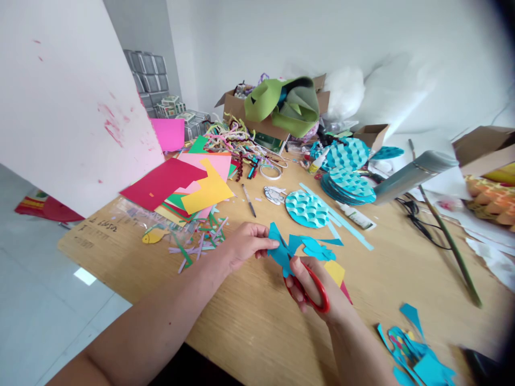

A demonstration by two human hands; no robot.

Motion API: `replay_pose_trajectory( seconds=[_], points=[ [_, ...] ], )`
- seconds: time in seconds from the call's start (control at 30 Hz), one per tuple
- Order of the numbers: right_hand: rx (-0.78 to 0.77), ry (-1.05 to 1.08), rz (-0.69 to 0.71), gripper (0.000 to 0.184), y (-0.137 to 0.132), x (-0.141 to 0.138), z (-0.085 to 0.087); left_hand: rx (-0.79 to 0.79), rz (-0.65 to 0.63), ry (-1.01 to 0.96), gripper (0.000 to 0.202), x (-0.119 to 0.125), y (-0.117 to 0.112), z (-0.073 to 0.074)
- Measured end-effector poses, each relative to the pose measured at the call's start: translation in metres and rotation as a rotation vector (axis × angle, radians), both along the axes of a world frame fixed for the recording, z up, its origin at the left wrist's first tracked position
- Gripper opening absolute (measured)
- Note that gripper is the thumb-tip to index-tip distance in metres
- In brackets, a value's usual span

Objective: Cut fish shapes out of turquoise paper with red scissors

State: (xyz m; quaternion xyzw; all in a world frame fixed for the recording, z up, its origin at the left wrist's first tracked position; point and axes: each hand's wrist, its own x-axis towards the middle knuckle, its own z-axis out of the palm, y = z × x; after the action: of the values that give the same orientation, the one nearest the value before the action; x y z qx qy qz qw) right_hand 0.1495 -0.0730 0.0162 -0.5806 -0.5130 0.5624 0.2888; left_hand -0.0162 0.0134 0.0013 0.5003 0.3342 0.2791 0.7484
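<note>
My left hand (pixel 245 244) pinches a piece of blue paper (pixel 279 249) by its left edge, just above the wooden table (pixel 249 321). My right hand (pixel 311 292) has its fingers through the red handles of a pair of scissors (pixel 311 289), whose blades reach up into the blue paper. More blue cut-outs (pixel 317 247) and a small yellow scrap (pixel 335 271) lie right behind the scissors. A round blue disc with a scale pattern (pixel 307 209) rests further back.
Sheets of coloured paper (pixel 181 185) and strips of offcuts (pixel 201 238) lie at the left. A pen (pixel 248 199), glue tube (pixel 356 216), stacked blue discs (pixel 350 185), a metal flask (pixel 410 174), a green stick (pixel 450 244) and cardboard boxes (pixel 277 110) crowd the back. Blue scraps (pixel 418 354) lie front right.
</note>
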Motion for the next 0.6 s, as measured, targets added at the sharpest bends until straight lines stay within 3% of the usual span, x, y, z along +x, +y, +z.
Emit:
replay_pose_trajectory(
  seconds=[0.27, 0.6],
  points=[
    [-0.018, -0.015, -0.004, 0.066, -0.0011, -0.0021, 0.0052, 0.006, -0.003, 0.018, 0.028, -0.0005, 0.0008, 0.0011],
    [0.001, -0.002, 0.000, 0.064, 0.0008, 0.0010, -0.0011, -0.006, 0.006, 0.010, 0.030, -0.0002, -0.0003, 0.0010]
  ],
)
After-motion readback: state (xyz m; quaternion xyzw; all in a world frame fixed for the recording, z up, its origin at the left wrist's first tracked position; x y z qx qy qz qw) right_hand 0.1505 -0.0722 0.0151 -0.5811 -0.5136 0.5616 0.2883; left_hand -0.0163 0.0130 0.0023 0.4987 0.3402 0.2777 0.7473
